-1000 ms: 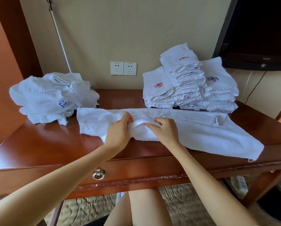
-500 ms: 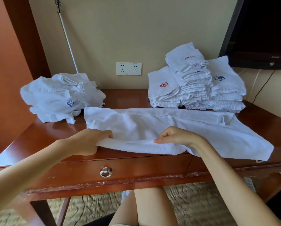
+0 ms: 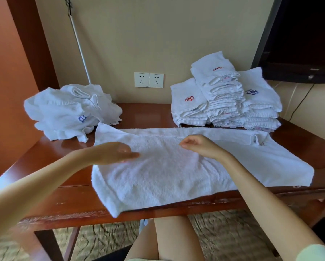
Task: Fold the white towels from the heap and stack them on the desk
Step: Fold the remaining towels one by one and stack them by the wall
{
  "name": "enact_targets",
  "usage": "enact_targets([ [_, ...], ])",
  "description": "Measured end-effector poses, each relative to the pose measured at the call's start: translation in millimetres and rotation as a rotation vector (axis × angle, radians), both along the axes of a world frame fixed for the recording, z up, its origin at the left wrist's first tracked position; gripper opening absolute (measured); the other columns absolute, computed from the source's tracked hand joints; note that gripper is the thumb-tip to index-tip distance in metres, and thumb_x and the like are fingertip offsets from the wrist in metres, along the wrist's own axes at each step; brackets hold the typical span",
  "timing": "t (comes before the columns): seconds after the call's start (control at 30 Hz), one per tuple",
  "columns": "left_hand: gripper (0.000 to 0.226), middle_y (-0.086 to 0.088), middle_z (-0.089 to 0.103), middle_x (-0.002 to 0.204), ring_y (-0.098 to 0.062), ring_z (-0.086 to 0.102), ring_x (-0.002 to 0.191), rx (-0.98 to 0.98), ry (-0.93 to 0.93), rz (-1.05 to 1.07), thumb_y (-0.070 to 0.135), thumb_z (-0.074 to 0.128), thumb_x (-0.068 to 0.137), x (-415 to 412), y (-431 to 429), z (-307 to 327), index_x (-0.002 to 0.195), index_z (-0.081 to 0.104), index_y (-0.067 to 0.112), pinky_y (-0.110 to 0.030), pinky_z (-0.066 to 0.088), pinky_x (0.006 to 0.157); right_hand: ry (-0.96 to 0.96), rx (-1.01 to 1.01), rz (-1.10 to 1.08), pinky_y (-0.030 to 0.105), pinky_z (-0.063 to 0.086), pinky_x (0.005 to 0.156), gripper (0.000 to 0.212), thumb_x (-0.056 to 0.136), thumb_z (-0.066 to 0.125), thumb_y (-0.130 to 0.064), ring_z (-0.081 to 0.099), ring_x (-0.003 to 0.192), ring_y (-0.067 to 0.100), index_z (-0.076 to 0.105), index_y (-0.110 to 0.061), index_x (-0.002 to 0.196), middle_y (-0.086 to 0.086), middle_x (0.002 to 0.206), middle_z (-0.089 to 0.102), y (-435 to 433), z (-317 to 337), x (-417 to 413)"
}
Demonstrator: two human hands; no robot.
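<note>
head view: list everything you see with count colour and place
spread towel: 1, white, across the desk front, near edge overhanging
towel heap: 1, white with a blue emblem, back left of the desk
folded towel stacks: 3, white with red and blue emblems, back right
desk: 1, reddish-brown wood, against the wall
wall sockets: 2, white, above the desk
pole: 1, white, leaning on the wall, left
screen: 1, black, top right
cable: 1, black, on the wall, right
carpet: beige, patterned, under the desk
legs: bare, below the desk
left hand: flat, over the towel's left part
right hand: loosely curled, empty, over its middle
</note>
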State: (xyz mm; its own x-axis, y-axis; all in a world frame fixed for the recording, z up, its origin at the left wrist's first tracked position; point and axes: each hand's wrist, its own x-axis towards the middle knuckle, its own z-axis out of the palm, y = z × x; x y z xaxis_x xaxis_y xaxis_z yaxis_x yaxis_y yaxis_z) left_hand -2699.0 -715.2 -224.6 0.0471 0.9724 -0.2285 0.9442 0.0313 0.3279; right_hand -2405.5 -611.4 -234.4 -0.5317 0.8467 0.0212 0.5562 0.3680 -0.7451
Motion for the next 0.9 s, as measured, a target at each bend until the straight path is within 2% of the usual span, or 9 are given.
enact_targets([
  [0.07,0.053,0.001,0.053,0.132,-0.016,0.052,0.118,0.259,0.102,-0.024,0.064,0.040,0.088,4,-1,-13,0.124,0.054,0.029,-0.030,0.041,0.098,-0.133,0.168,-0.063,0.033,0.036,0.108,0.035,0.094,0.059,-0.035,0.049,0.124,0.015,0.060,-0.020,0.126,0.001,0.131,0.055,13,-16,-1],
  [0.13,0.074,-0.001,0.018,0.158,-0.022,0.018,0.146,0.204,0.226,-0.041,0.072,0.023,0.086,8,-1,-32,0.149,0.025,0.034,-0.048,0.015,0.117,-0.318,0.238,-0.064,0.033,0.026,0.112,0.050,0.097,0.051,-0.045,0.034,0.138,0.017,0.044,-0.024,0.142,0.001,0.148,0.039,17,-28,-2],
  [0.17,0.084,0.002,0.002,0.162,-0.022,0.001,0.149,0.134,0.254,-0.042,0.079,0.009,0.079,10,2,-43,0.152,0.010,0.037,-0.054,0.002,0.118,-0.391,0.238,-0.056,0.033,0.020,0.115,0.055,0.098,0.045,-0.049,0.026,0.143,0.017,0.036,-0.026,0.148,-0.001,0.154,0.030,18,-33,-2],
  [0.23,0.106,0.006,-0.011,0.161,-0.020,-0.012,0.148,0.127,0.233,-0.049,0.091,-0.016,0.057,8,5,-54,0.151,-0.006,0.042,-0.058,-0.009,0.116,-0.481,0.246,-0.053,0.034,0.009,0.118,0.059,0.100,0.034,-0.054,0.012,0.147,0.014,0.025,-0.030,0.152,-0.006,0.160,0.016,17,-42,-1],
  [0.33,0.117,0.009,-0.013,0.160,-0.016,-0.015,0.147,0.167,0.237,-0.061,0.095,-0.024,0.043,-2,5,-61,0.148,-0.010,0.046,-0.056,-0.013,0.116,-0.530,0.259,-0.055,0.039,0.001,0.119,0.059,0.100,0.026,-0.057,0.001,0.149,0.010,0.017,-0.034,0.153,-0.009,0.162,0.005,10,-46,0],
  [0.63,0.091,0.016,-0.016,0.158,-0.010,-0.018,0.145,0.220,0.173,-0.126,0.096,-0.018,0.052,-12,-24,-70,0.135,-0.018,0.058,-0.052,-0.018,0.114,-0.582,0.256,-0.032,0.042,-0.004,0.120,0.063,0.097,0.020,-0.063,-0.010,0.148,0.008,0.006,-0.039,0.153,-0.014,0.161,-0.007,-28,-56,14],
  [0.73,0.097,0.014,-0.009,0.160,-0.010,-0.014,0.147,0.141,0.212,-0.123,0.093,-0.019,0.056,-12,-22,-58,0.143,-0.006,0.052,-0.056,-0.012,0.115,-0.522,0.267,-0.052,0.040,0.007,0.120,0.061,0.097,0.029,-0.061,0.005,0.148,0.010,0.020,-0.035,0.152,-0.011,0.161,0.008,-19,-51,11],
  [0.83,0.062,0.007,0.003,0.161,-0.013,-0.002,0.149,0.147,0.317,-0.064,0.061,0.010,0.096,-4,-2,-44,0.153,0.011,0.036,-0.059,-0.004,0.116,-0.423,0.324,-0.125,0.032,0.023,0.114,0.057,0.098,0.037,-0.054,0.028,0.142,0.012,0.034,-0.027,0.148,-0.008,0.155,0.029,-2,-48,6],
  [0.9,0.056,0.006,0.012,0.161,-0.013,0.006,0.148,0.211,0.222,0.009,0.056,0.018,0.098,-4,15,-40,0.151,0.022,0.036,-0.056,-0.003,0.118,-0.385,0.351,-0.148,0.030,0.028,0.110,0.052,0.099,0.040,-0.049,0.037,0.136,0.014,0.038,-0.026,0.145,-0.006,0.149,0.038,12,-48,4],
])
